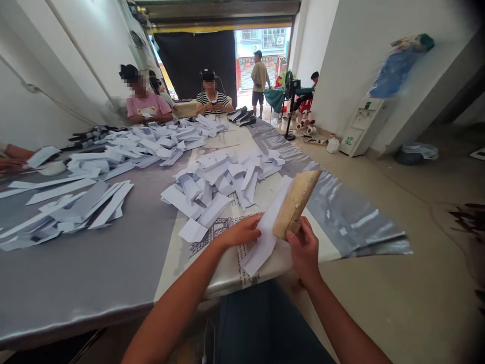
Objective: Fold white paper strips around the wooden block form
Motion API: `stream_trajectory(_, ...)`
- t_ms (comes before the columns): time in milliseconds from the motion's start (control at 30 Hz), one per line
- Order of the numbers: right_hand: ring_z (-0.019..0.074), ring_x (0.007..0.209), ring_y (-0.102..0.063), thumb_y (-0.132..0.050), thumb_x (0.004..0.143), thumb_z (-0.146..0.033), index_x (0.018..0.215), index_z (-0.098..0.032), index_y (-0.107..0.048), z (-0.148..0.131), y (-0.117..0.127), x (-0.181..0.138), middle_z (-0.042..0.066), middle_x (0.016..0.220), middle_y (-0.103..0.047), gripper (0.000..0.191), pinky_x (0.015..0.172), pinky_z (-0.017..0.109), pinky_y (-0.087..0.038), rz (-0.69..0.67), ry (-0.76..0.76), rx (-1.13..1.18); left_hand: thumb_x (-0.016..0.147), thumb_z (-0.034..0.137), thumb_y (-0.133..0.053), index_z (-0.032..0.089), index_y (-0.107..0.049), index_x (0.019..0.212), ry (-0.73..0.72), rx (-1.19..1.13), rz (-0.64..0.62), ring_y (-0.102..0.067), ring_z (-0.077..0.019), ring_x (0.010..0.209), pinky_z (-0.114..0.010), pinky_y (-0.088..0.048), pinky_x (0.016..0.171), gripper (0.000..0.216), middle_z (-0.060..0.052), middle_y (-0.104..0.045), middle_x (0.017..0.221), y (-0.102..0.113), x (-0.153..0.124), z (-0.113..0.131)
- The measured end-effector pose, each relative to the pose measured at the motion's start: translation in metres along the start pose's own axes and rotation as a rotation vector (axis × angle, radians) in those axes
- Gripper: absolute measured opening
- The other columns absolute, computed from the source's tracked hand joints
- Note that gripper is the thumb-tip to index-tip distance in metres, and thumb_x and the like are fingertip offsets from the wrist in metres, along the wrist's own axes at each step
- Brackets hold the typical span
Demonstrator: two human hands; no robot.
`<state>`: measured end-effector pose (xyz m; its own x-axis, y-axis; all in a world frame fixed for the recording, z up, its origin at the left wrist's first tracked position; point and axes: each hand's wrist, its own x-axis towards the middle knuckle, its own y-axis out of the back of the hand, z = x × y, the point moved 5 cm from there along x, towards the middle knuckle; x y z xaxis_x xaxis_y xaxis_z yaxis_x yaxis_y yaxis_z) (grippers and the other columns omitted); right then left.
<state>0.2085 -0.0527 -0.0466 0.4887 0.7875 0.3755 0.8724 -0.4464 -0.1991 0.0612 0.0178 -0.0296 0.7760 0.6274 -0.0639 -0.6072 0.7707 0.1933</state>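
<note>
My right hand [303, 250] is closed around the lower end of a flat wooden block [296, 202], held tilted above the table's near edge. My left hand [242, 232] pinches a long white paper strip [267, 230] that runs under and beside the block. Both hands hover over a printed paper sheet [212, 230] spread on the table. Just beyond them lies a heap of folded white paper pieces [222, 182].
The long table [113, 263] has a shiny grey cover and holds more paper heaps [76, 205] at the left and far end [159, 141]. Two seated people [146, 103] work at the far end; another person's hand [11, 156] shows at the left. Bare floor lies to the right.
</note>
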Motion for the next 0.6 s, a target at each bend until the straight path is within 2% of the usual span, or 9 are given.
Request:
stream_trajectory(133,0.0158,0.085,-0.051,-0.061,0.071,-0.028,0.099,-0.019,-0.058,-0.003,0.003,0.000,0.001,0.088,-0.047,0.029,0.079,0.031,-0.047,0.006,0.026,-0.075,0.063,0.012,-0.049,0.020,-0.061,0.109,0.217,-0.120,0.020,-0.057,-0.0128,0.074,-0.022,-0.047,0.062,0.048,-0.001,-0.062,0.087,0.006,-0.001,-0.014)
stream_trajectory(200,0.0144,0.080,-0.048,-0.060,0.073,-0.028,0.096,-0.018,-0.058,-0.007,0.002,0.000,-0.001,0.082,-0.043,0.025,0.076,0.029,-0.046,-0.005,0.060,-0.110,0.062,0.013,-0.052,0.020,-0.063,0.108,0.277,-0.200,0.033,-0.056,-0.0108,0.067,-0.021,-0.047,0.060,0.048,-0.001,-0.062,0.082,0.007,-0.001,-0.020)
stream_trajectory(300,0.0144,0.081,-0.047,-0.062,0.071,-0.028,0.095,-0.018,-0.058,-0.014,0.000,0.000,-0.001,0.082,-0.041,0.027,0.075,0.028,-0.046,0.015,0.128,-0.116,0.064,0.017,-0.060,0.017,-0.065,0.102,0.281,-0.251,0.027,-0.058,-0.0103,0.069,-0.020,-0.047,0.061,0.038,-0.002,-0.064,0.083,0.007,0.000,-0.023)
stream_trajectory(433,0.0140,0.082,-0.047,-0.061,0.072,-0.026,0.098,-0.019,-0.057,-0.013,0.001,0.001,-0.001,0.084,-0.041,0.027,0.077,0.027,-0.046,0.038,0.112,-0.105,0.073,0.031,-0.065,0.014,-0.066,0.088,0.284,-0.219,-0.018,-0.059,-0.0106,0.068,-0.020,-0.047,0.061,0.023,-0.004,-0.065,0.079,0.005,-0.002,-0.020)
stream_trajectory(500,0.0137,0.081,-0.047,-0.061,0.072,-0.026,0.098,-0.018,-0.057,-0.011,0.002,0.001,-0.001,0.083,-0.041,0.028,0.077,0.027,-0.045,0.049,0.098,-0.096,0.073,0.035,-0.067,0.013,-0.067,0.084,0.298,-0.229,-0.086,-0.061,-0.0122,0.069,-0.022,-0.048,0.063,0.024,-0.006,-0.066,0.078,0.003,-0.006,-0.015)
stream_trajectory(600,0.0143,0.084,-0.048,-0.061,0.074,-0.029,0.098,-0.018,-0.057,-0.007,0.003,0.001,-0.001,0.085,-0.043,0.027,0.082,0.029,-0.045,0.048,0.059,-0.080,0.072,0.032,-0.071,0.012,-0.068,0.092,0.232,-0.300,-0.237,-0.064,-0.0157,0.077,-0.025,-0.050,0.069,0.028,-0.009,-0.068,0.087,0.000,-0.014,-0.003)
